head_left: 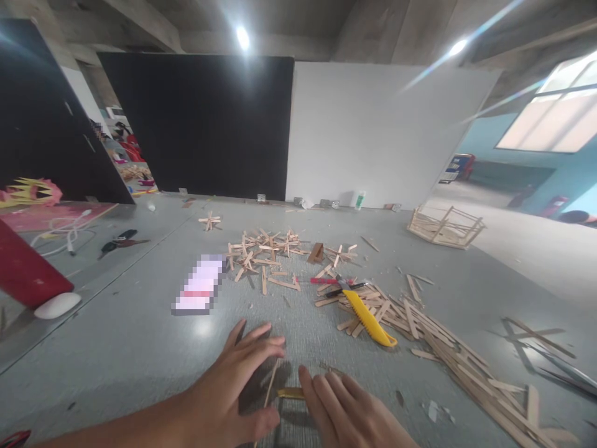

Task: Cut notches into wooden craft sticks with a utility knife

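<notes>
My left hand (240,386) is low in the centre, fingers fanned and thumb apart. A thin wooden stick (272,384) is between its fingertips and thumb, seen nearly edge-on. Just to the right, my right hand (347,410) has its fingers pressed together around a short yellowish strip (290,393) whose end points at the stick. The rest of that strip is hidden under the fingers. A yellow utility knife (370,317) lies beyond my right hand, blade over a pile of craft sticks (429,330) and near a red pen (324,280).
Joined stick shapes (265,246) cover the table's middle, with a phone (200,285) to their left. A red cylinder (30,267), white cable (69,233) and keys (121,241) are farther left. A stick frame (446,227) stands at the right; scissors (566,370) lie nearer. Panels (392,130) rise behind.
</notes>
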The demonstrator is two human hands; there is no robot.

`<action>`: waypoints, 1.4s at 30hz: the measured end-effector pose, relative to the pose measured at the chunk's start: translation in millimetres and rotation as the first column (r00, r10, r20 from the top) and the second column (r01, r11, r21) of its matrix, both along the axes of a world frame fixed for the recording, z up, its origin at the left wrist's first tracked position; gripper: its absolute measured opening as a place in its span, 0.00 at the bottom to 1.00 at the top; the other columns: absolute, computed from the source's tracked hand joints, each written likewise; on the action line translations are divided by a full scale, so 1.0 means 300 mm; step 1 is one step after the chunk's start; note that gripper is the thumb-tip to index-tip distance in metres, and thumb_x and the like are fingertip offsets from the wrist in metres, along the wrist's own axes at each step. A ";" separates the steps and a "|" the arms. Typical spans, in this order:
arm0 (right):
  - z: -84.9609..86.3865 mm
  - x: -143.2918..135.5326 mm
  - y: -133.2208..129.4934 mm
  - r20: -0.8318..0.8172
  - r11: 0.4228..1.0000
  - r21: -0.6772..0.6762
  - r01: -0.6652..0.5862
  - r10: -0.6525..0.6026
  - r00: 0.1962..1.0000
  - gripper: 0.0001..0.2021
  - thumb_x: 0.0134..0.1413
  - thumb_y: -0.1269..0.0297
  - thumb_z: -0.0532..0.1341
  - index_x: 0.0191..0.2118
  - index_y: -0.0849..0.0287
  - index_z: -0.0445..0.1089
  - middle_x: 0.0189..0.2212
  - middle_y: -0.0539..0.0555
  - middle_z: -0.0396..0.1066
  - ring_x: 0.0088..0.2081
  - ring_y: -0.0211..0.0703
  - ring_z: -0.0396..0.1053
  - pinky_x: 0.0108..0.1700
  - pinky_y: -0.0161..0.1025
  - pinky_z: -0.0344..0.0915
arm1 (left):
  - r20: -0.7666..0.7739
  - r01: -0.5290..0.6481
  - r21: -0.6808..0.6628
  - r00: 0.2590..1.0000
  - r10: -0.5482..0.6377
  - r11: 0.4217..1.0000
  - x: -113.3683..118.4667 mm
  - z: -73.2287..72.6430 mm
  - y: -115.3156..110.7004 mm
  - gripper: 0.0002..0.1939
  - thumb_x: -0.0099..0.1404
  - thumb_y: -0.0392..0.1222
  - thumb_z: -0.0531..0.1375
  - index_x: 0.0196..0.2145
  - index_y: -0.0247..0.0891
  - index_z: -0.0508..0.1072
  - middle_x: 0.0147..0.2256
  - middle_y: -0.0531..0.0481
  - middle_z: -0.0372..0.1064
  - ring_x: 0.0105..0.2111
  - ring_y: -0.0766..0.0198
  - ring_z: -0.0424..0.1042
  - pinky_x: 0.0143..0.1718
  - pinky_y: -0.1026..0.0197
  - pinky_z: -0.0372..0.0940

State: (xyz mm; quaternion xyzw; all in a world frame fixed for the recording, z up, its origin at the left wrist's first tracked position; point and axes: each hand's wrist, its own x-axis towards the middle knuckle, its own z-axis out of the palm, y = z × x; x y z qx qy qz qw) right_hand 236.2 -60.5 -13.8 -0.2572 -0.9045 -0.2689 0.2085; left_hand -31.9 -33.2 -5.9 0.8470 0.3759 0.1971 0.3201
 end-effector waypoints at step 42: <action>-0.065 0.018 0.051 -0.248 0.794 -0.536 -0.287 0.177 0.952 0.25 0.81 0.66 0.39 0.33 0.57 0.66 0.24 0.46 0.64 0.21 0.36 0.56 0.23 0.38 0.49 | 0.265 0.287 -0.637 0.953 -0.146 0.715 0.086 0.030 -0.004 0.22 0.67 0.62 0.65 0.33 0.38 0.79 0.20 0.59 0.56 0.20 0.70 0.53 0.22 0.67 0.49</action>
